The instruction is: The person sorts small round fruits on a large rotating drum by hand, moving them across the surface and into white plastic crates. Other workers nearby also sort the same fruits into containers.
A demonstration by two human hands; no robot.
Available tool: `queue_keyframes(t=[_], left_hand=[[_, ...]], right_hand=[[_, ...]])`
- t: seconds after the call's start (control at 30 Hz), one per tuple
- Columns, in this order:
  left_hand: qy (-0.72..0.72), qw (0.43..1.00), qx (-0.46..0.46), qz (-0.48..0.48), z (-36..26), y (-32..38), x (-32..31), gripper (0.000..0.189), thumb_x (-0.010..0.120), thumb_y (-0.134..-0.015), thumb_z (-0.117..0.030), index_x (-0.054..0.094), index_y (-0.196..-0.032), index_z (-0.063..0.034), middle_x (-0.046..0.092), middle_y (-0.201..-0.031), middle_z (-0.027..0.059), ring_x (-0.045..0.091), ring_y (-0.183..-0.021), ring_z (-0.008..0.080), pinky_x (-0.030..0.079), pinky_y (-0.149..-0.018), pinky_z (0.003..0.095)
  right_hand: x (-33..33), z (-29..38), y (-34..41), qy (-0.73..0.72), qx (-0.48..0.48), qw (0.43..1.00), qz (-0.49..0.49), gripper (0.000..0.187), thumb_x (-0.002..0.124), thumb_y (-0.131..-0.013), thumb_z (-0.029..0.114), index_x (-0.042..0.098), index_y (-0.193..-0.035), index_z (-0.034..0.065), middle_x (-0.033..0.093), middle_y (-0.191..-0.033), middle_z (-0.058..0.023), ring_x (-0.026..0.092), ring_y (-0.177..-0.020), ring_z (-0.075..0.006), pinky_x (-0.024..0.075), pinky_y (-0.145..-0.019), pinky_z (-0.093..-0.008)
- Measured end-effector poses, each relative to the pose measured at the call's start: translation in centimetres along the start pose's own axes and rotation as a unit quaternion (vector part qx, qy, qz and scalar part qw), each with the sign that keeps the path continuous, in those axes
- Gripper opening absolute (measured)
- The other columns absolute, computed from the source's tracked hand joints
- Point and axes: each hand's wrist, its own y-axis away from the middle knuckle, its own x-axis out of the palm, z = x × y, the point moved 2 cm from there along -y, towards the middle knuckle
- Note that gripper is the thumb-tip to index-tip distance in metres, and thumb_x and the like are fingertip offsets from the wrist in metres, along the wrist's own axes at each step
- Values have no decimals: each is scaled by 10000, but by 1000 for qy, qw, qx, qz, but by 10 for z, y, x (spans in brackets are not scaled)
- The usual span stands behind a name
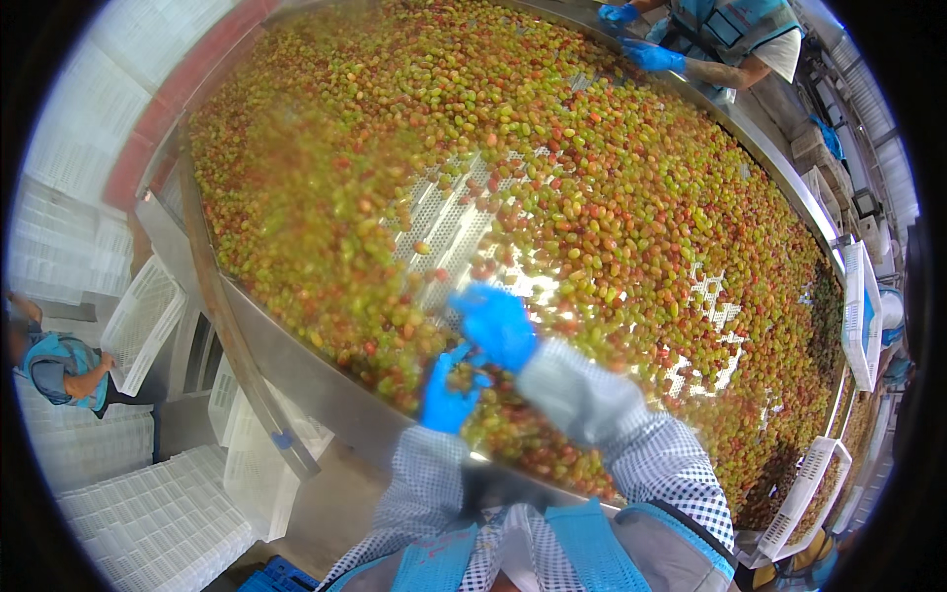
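Note:
My left hand (450,396), in a blue glove, is at the near edge of a broad bed of small oval fruits (621,222), grape-like and coloured green to red. Its thumb and fingers stand apart, and a few fruits show between them; whether they are held or lie behind, I cannot tell. Just above and to its right is my right hand (494,325), also gloved in blue and blurred. It reaches over the fruits beside a bare patch of the perforated metal table (444,214). What its fingers hold, if anything, is hidden.
A metal rim (318,370) borders the table before me. Across it, a person's blue-gloved hands (651,55) are at the far edge. At left another person (66,374) holds a white crate (144,325); stacked white crates (155,510) stand below. White baskets (806,496) sit at the right edge.

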Motion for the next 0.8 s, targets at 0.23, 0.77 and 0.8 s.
queue_keyframes(t=[0.23,0.77,0.8], left_hand=[[-70,997,-9,34,5,16,11,501,511,-1013,-459,532,-1384,-124,626,-1201,59,631,-922,197,527,-737,301],[-202,979,-3,23,36,23,11,336,579,-990,-232,590,-1310,-129,623,-1147,-16,581,-1050,109,501,-812,284],[-205,979,3,14,37,26,13,338,580,-989,-236,590,-1311,-135,621,-1153,-24,579,-1054,106,499,-821,287]], right_hand=[[-33,-69,-30,277,177,938,106,752,463,-980,486,178,-1586,145,133,-1628,-224,45,-1494,-471,128,-1218,-551],[-97,-153,31,341,130,925,-107,588,631,-870,513,518,-1377,237,352,-1513,-219,214,-1451,-454,169,-1185,-581],[-98,-161,22,365,188,910,-50,663,614,-874,566,455,-1430,242,288,-1556,-244,160,-1473,-458,137,-1193,-579]])
